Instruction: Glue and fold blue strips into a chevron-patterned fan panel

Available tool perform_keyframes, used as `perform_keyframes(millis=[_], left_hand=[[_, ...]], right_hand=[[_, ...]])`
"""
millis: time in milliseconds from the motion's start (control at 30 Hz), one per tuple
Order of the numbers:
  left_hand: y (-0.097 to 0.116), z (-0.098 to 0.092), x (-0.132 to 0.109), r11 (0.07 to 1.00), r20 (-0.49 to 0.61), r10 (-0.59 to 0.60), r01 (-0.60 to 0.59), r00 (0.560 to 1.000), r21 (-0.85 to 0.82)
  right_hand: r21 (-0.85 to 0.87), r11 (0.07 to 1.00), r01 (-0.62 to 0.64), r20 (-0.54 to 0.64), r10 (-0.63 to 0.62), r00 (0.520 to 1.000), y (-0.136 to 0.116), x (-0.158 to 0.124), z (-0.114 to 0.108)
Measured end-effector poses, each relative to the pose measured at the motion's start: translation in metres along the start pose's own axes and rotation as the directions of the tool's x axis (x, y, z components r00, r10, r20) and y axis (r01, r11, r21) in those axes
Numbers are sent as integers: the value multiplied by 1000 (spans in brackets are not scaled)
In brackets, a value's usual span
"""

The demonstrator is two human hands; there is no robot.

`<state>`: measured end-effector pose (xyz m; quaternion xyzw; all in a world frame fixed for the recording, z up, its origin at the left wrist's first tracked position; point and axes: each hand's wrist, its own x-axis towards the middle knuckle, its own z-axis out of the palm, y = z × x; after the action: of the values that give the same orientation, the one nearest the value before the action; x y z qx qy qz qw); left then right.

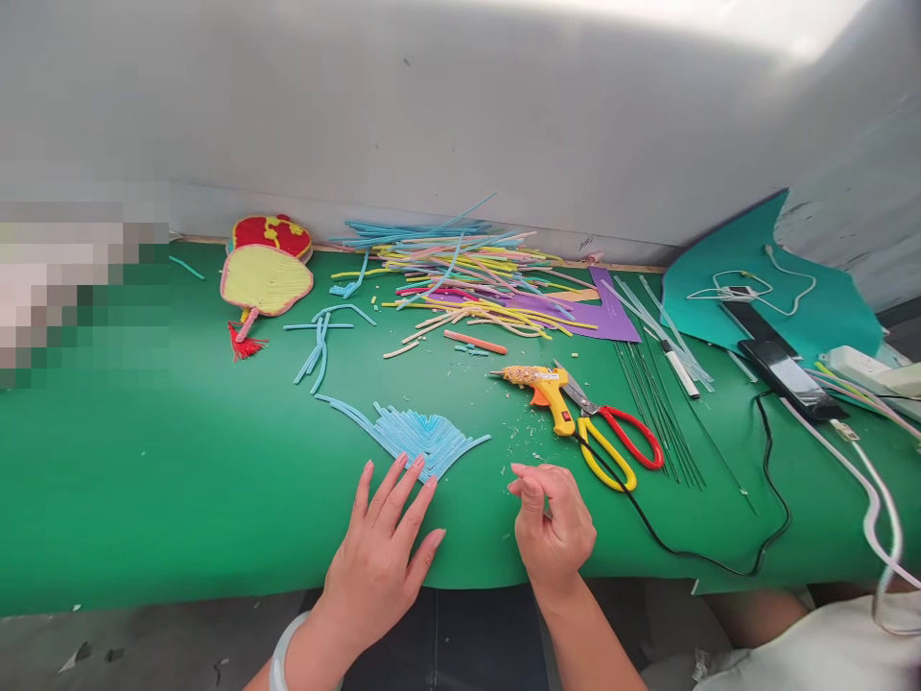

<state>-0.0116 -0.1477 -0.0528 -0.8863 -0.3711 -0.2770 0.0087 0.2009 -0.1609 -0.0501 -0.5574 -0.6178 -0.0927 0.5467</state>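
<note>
A fan-shaped patch of blue fuzzy stems (424,437), laid side by side in a V pattern, lies flat on the table. My left hand (381,552) is open over its lower edge, the fingertips resting at the tip of the V. To the right of the patch, my right hand (554,523) is curled closed above the table; whether anything small sits inside its fingers is hidden. Just beyond that hand are a yellow hot glue gun (551,389) and scissors (615,446) with one red and one yellow handle loop.
Coloured stems (467,278) pile up at the back, partly over a purple sheet (611,312). A yellow fan-shaped craft piece (266,280) lies back left. At right are thin wires (658,413), a marker (680,369), a phone (788,374) and cables; a person sits lower right.
</note>
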Motion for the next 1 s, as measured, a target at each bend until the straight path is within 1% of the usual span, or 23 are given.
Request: perform_keyframes(millis=[133,233,333,500,767,1000], left_hand=[[0,0,-2,997,-84,-43,38,996,-61],[0,0,-3,992,-122,-82,69,989,-107],[0,0,-4,988,-135,-104,87,985,-126],[1,0,-5,988,-149,-103,83,984,-132],[0,2,-8,983,-231,-142,109,963,-150],[1,2,-7,986,-233,-128,99,964,-133]], right_hand=[[34,999,-33,-9,33,999,1,-2,1],[27,999,-47,1,47,999,2,-3,1],[22,999,-44,0,44,999,2,-2,1],[8,999,-53,-3,53,999,1,-3,1],[-16,999,-48,-13,48,999,1,-1,2],[-24,999,-22,-10,22,1000,-1,1,2]])
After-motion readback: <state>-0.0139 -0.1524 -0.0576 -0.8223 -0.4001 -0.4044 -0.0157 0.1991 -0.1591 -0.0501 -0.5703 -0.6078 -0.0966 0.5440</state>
